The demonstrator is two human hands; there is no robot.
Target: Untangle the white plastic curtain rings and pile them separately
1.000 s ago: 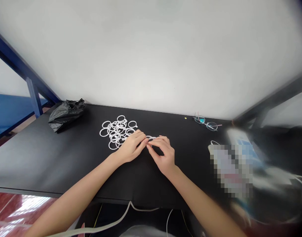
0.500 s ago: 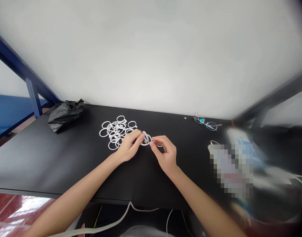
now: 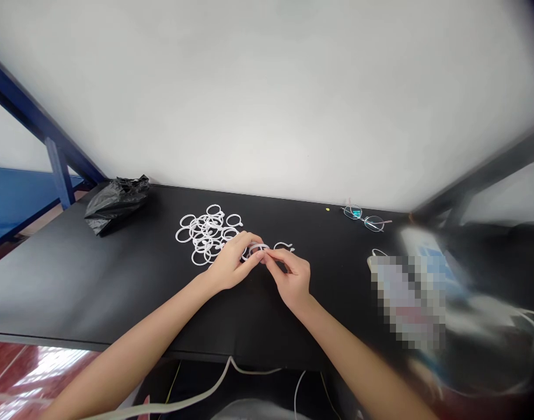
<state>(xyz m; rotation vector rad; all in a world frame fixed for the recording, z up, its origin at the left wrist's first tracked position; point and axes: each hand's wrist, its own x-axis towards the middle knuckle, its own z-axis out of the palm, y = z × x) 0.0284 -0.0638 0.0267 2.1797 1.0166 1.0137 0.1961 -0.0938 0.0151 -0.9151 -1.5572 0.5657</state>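
Observation:
My left hand (image 3: 234, 261) is closed, its thumb and fingers pinching a white plastic curtain ring (image 3: 255, 247). From the other side my right hand (image 3: 292, 275) grips the same ring between thumb and forefinger, and the fingertips of both hands nearly touch. The fingers cover part of the ring. Just behind my right hand, another white ring (image 3: 283, 244) lies on the black table, showing a gap near its small end. Beyond my left hand is a loose pile of white rings (image 3: 202, 224), several of them overlapping.
A crumpled black plastic bag (image 3: 118, 201) sits at the table's back left. Eyeglasses (image 3: 363, 219) and a small yellow dot (image 3: 327, 209) are near the wall. At the right lie a blurred-out object (image 3: 407, 303) and cables. A white cable (image 3: 197, 398) hangs below the front edge.
My hands have drawn closer together, and the held ring has tilted flatter between them. More of the ring behind my right hand now shows. The pile stays put.

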